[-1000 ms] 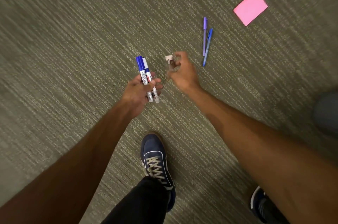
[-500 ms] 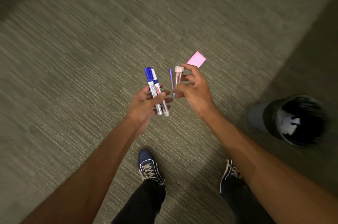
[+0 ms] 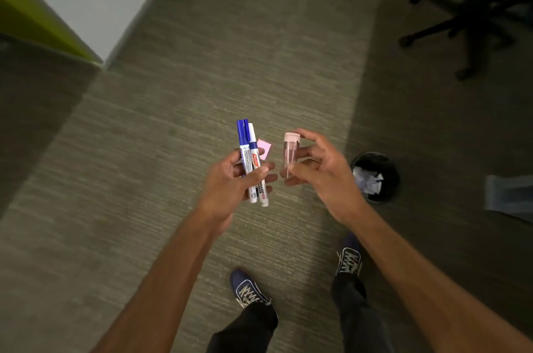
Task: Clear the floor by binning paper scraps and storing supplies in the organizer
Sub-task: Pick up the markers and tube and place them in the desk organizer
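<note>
My left hand (image 3: 230, 182) grips two white board markers with blue caps (image 3: 250, 156), held upright side by side. My right hand (image 3: 320, 174) holds a small clear tube with a pale pink cap (image 3: 290, 152) between thumb and fingers, also upright, a short gap to the right of the markers. A pink sticky note (image 3: 265, 148) lies on the carpet beyond, partly hidden behind the markers. A black waste bin (image 3: 388, 188) with crumpled white paper scraps (image 3: 367, 181) inside stands on the floor to the right of my right hand.
Grey-green carpet covers the floor. A white wall with a green panel (image 3: 34, 18) rises at upper left. The black base of an office chair (image 3: 467, 26) sits at upper right. A pale blue object (image 3: 510, 197) lies at the right edge. My two shoes (image 3: 248, 289) are below.
The view has lifted and pulled back from the floor; the two pens are out of sight, and the bin, wall and chair have come into view. Both hands keep their objects, now a little further apart.
</note>
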### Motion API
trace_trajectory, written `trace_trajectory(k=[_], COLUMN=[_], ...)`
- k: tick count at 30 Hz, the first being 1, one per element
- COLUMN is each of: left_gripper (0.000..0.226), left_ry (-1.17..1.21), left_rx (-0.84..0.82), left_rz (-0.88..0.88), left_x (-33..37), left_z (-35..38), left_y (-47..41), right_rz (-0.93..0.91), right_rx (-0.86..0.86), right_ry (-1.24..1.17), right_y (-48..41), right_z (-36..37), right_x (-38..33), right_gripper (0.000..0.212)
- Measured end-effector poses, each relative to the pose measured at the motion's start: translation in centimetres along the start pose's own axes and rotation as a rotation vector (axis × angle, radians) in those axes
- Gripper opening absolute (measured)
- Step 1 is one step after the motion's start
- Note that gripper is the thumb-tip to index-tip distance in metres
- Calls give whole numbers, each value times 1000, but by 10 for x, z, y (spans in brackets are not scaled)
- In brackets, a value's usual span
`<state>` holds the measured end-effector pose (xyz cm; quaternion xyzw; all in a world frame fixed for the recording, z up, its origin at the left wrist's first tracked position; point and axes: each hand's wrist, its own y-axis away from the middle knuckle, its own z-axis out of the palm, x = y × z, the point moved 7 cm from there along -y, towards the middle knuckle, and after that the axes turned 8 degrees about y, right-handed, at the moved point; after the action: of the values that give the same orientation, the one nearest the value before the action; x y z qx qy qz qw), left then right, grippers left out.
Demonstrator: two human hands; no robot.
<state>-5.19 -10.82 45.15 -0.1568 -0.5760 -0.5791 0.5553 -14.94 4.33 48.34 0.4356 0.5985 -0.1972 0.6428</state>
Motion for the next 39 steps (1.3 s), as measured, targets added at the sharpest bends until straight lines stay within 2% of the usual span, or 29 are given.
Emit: trace_trajectory(k=[7, 15, 25, 31, 39], left_gripper=[37, 49, 47, 45, 46], left_ry=[-99, -174, -173, -172, -284], left_rx=[-140, -296, -475, -541, -657], left_rz=[15, -18, -61, -86, -112], left_x=[65, 75, 41, 16, -4], left_z=[123, 287, 476, 555, 650], left_y=[58, 101, 139, 145, 135], right_rz=[-89, -169, -153, -68, -62], right_rx=[171, 349, 584, 786, 1014], right_ry=[-97, -102, -18, -26, -36], right_y=[95, 197, 311, 352, 381], right_z=[-96, -225, -392, -465, -541], right_x=[-80, -114, -99, -79, -69], right_gripper=[66, 61, 50, 41, 37])
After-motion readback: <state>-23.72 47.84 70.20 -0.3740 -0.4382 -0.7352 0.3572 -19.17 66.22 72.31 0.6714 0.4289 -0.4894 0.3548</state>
